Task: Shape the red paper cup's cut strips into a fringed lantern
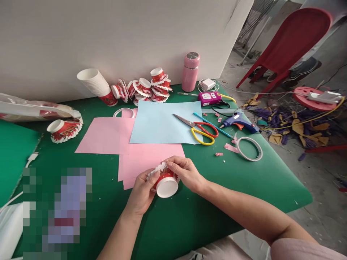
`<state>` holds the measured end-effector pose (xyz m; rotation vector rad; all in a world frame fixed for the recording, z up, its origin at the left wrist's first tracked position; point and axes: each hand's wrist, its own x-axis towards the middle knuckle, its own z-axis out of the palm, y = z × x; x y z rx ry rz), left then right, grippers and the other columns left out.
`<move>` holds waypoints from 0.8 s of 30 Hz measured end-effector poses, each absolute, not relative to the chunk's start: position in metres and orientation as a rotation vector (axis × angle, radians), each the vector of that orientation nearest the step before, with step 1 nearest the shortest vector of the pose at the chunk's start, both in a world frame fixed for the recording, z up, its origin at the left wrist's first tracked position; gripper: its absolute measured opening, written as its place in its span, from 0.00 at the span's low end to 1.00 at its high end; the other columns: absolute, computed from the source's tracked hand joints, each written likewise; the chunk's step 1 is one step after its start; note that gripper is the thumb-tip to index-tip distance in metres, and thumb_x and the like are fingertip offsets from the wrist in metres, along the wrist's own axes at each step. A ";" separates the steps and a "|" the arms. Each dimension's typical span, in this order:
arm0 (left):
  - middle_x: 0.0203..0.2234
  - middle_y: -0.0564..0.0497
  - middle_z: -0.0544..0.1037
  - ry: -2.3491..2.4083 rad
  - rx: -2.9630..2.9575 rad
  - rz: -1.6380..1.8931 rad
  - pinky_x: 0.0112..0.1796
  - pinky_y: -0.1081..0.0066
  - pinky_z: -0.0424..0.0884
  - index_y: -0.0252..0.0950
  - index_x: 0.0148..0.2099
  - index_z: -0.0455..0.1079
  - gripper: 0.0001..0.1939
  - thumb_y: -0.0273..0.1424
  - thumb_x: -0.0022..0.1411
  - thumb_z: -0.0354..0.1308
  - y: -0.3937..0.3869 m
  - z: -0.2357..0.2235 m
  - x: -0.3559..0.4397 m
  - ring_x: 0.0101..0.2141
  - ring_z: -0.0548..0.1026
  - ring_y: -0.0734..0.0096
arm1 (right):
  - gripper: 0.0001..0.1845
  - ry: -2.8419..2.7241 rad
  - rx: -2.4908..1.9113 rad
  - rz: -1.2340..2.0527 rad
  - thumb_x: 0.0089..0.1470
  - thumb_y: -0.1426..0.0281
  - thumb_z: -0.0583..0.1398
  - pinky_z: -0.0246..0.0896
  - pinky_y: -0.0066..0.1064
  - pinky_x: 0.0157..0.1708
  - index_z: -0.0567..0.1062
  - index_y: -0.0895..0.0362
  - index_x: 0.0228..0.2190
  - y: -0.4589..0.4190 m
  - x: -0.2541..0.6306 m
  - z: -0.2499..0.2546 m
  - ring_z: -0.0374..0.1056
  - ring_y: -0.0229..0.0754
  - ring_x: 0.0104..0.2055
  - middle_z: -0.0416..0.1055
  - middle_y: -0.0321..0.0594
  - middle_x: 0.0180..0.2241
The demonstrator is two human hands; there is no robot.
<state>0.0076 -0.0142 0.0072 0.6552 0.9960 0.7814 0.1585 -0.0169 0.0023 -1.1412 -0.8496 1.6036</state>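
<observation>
Between my hands is a red paper cup [167, 186] with a white base turned toward me and its rim cut into folded strips. My left hand [144, 189] grips its left side, thumb on the pleated edge. On the far side, the fingers of my right hand [184, 172] pinch a white strip of the rim. Pink paper sheets [151, 160] lie just beyond the cup, partly under a light blue sheet [159, 122]. Scissors [203, 130] with red and yellow handles rest across the blue sheet's right edge, beside a blue pencil [211, 124].
A stack of paper cups [94, 85] leans by the wall, near several cut cups [157, 86]. A pink flask [190, 72], a blue glue gun [240, 122] and a tape roll [251, 159] are on the right. Another cut cup [65, 130] sits left. A red chair [295, 39] stands beyond the table.
</observation>
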 end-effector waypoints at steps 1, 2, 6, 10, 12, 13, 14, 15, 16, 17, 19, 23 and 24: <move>0.21 0.51 0.75 1.015 0.639 0.780 0.26 0.74 0.66 0.33 0.31 0.77 0.13 0.39 0.47 0.66 -0.014 0.007 0.008 0.24 0.70 0.73 | 0.22 -0.879 -1.151 1.611 0.45 0.51 0.62 0.61 0.30 0.32 0.77 0.59 0.28 -0.017 0.159 0.002 0.65 0.37 0.30 0.72 0.38 0.29; 0.21 0.51 0.75 1.021 0.621 0.785 0.27 0.74 0.66 0.32 0.30 0.77 0.13 0.39 0.47 0.66 -0.014 0.007 0.008 0.25 0.70 0.73 | 0.22 -0.903 -1.157 1.611 0.47 0.51 0.61 0.62 0.30 0.34 0.77 0.58 0.30 -0.017 0.160 0.002 0.66 0.38 0.31 0.72 0.39 0.31; 0.22 0.51 0.77 0.997 0.553 0.778 0.27 0.75 0.67 0.33 0.28 0.76 0.12 0.38 0.47 0.67 -0.013 0.008 0.009 0.25 0.71 0.74 | 0.22 -1.050 -1.140 1.543 0.52 0.52 0.57 0.61 0.33 0.44 0.78 0.56 0.37 -0.016 0.164 0.002 0.68 0.42 0.42 0.73 0.41 0.39; 0.20 0.52 0.75 0.986 0.527 0.747 0.26 0.76 0.66 0.32 0.26 0.76 0.12 0.38 0.46 0.67 -0.012 0.010 0.010 0.23 0.70 0.75 | 0.25 -1.217 -1.130 1.501 0.55 0.51 0.54 0.62 0.34 0.46 0.77 0.58 0.39 -0.016 0.165 0.000 0.68 0.44 0.45 0.72 0.45 0.43; 0.20 0.52 0.75 0.995 0.529 0.742 0.26 0.76 0.66 0.32 0.26 0.76 0.12 0.38 0.46 0.67 -0.012 0.010 0.009 0.24 0.70 0.75 | 0.26 -1.266 -1.135 1.478 0.56 0.51 0.53 0.62 0.35 0.47 0.77 0.58 0.40 -0.016 0.165 -0.001 0.68 0.44 0.45 0.72 0.46 0.44; 0.20 0.52 0.75 1.001 0.531 0.743 0.26 0.76 0.66 0.32 0.27 0.76 0.13 0.38 0.46 0.67 -0.012 0.010 0.009 0.23 0.69 0.76 | 0.26 -1.290 -1.138 1.463 0.56 0.51 0.52 0.62 0.35 0.47 0.77 0.58 0.40 -0.016 0.165 -0.001 0.68 0.44 0.45 0.72 0.46 0.44; 0.19 0.52 0.75 1.005 0.535 0.744 0.26 0.76 0.65 0.32 0.27 0.76 0.13 0.38 0.46 0.67 -0.012 0.010 0.009 0.23 0.69 0.76 | 0.26 -1.313 -1.141 1.447 0.57 0.51 0.51 0.62 0.36 0.47 0.77 0.58 0.40 -0.016 0.165 -0.001 0.68 0.44 0.46 0.72 0.46 0.44; 0.19 0.53 0.74 1.007 0.537 0.746 0.26 0.76 0.65 0.32 0.27 0.76 0.13 0.38 0.46 0.67 -0.013 0.009 0.009 0.23 0.69 0.76 | 0.26 -1.336 -1.142 1.428 0.57 0.52 0.51 0.62 0.36 0.48 0.77 0.58 0.40 -0.016 0.165 -0.001 0.68 0.44 0.46 0.72 0.46 0.43; 0.19 0.53 0.74 1.007 0.538 0.747 0.26 0.76 0.65 0.32 0.27 0.76 0.13 0.38 0.47 0.67 -0.013 0.009 0.009 0.23 0.68 0.77 | 0.26 -1.361 -1.141 1.409 0.58 0.52 0.50 0.62 0.36 0.48 0.77 0.58 0.40 -0.016 0.165 0.000 0.68 0.44 0.47 0.73 0.46 0.43; 0.19 0.53 0.74 1.005 0.538 0.747 0.26 0.76 0.65 0.32 0.27 0.76 0.12 0.38 0.47 0.67 -0.013 0.009 0.008 0.23 0.69 0.77 | 0.26 -1.387 -1.141 1.388 0.58 0.52 0.50 0.62 0.36 0.48 0.77 0.58 0.40 -0.017 0.165 0.001 0.68 0.44 0.47 0.73 0.47 0.43; 0.20 0.52 0.75 1.003 0.538 0.748 0.26 0.76 0.65 0.33 0.27 0.76 0.12 0.38 0.47 0.66 -0.012 0.008 0.008 0.24 0.69 0.76 | 0.25 -1.435 -1.144 1.343 0.59 0.53 0.50 0.63 0.36 0.48 0.76 0.58 0.41 -0.017 0.165 0.002 0.68 0.44 0.47 0.72 0.47 0.43; 0.21 0.53 0.75 0.995 0.554 0.746 0.26 0.76 0.65 0.34 0.28 0.76 0.11 0.37 0.48 0.66 -0.012 0.007 0.008 0.24 0.70 0.77 | 0.25 -1.493 -1.157 1.311 0.60 0.55 0.49 0.62 0.37 0.48 0.76 0.60 0.42 -0.018 0.166 0.005 0.67 0.44 0.47 0.72 0.49 0.44; 0.21 0.53 0.75 0.995 0.555 0.750 0.26 0.77 0.65 0.34 0.28 0.75 0.11 0.37 0.48 0.66 -0.012 0.007 0.008 0.24 0.69 0.77 | 0.25 -1.488 -1.157 1.331 0.60 0.54 0.50 0.62 0.37 0.49 0.76 0.60 0.42 -0.018 0.166 0.005 0.67 0.45 0.47 0.72 0.49 0.45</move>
